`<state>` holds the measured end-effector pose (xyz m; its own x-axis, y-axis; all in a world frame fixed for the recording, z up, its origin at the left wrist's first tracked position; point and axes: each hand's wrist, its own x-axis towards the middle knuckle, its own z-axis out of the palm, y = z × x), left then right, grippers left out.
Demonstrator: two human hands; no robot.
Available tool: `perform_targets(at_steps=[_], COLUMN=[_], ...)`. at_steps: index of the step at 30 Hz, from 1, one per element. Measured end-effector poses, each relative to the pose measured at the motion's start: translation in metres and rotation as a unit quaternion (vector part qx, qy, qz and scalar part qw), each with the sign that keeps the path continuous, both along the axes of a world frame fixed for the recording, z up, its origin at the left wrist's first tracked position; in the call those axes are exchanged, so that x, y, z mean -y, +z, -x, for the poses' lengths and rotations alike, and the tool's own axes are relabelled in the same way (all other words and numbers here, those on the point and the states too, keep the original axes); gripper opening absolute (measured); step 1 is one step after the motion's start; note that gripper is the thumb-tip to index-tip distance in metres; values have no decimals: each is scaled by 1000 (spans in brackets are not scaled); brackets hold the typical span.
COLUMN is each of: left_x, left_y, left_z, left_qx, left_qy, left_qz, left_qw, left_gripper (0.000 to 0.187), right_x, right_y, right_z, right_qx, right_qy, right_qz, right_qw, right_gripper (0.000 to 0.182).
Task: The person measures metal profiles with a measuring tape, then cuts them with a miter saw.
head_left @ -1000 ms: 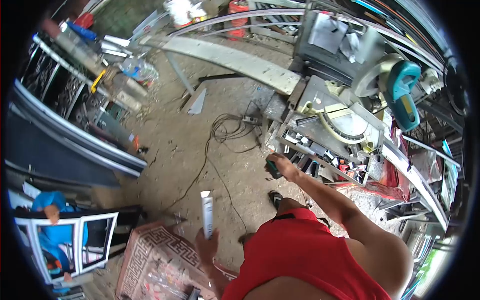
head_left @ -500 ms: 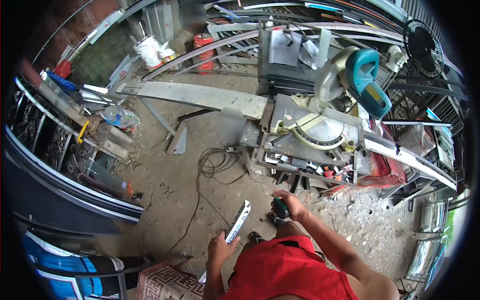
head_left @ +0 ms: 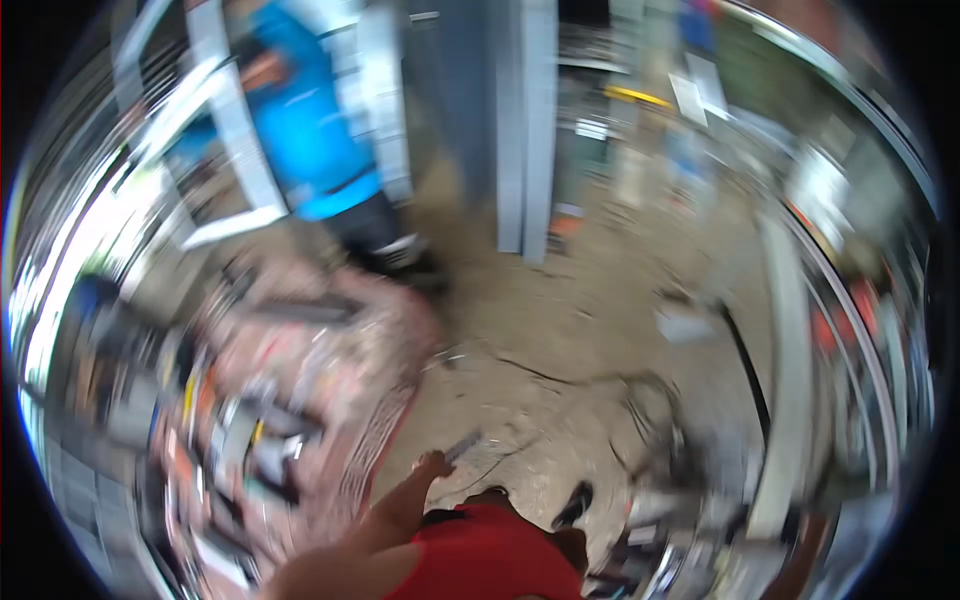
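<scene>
My left hand [head_left: 434, 463] is closed around a short, narrow strip of profile [head_left: 463, 445], which points up and to the right over the dirt floor. Blur hides the strip's detail in this view; half a second ago it looked white, with printed lettering and an angled end. Close by on the left lies the patterned edge of a pinkish rug [head_left: 365, 450]. I cannot see my right hand.
On the rug lie several blurred tools and parts [head_left: 260, 450]. A person in a blue shirt [head_left: 315, 140] stands behind a pale frame [head_left: 235, 120]. Tall grey profiles [head_left: 522, 150] stand ahead. A cable [head_left: 540, 373] crosses the floor. A long board [head_left: 785, 380] is at right.
The view has swung left, away from the mitre saw, bringing the rug and the person in blue into sight. My right hand, earlier closed on a dark green object, has left view.
</scene>
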<state>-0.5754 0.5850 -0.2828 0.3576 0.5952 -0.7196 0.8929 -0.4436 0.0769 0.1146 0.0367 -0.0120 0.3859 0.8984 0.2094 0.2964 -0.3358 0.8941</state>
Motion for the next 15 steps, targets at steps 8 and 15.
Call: perform_targets(at_steps=[8, 15], left_x=[72, 111], left_y=[51, -49], left_z=[66, 61], left_qx=[-48, -35], left_qy=[296, 105], left_qz=[-42, 38], left_qw=[953, 993], left_gripper=[62, 67], right_x=[-225, -211], right_y=[23, 98], right_z=[-138, -140], right_qx=[-83, -125], right_qy=[188, 172], right_qz=[-88, -92], right_qw=[975, 973], right_gripper=[23, 22])
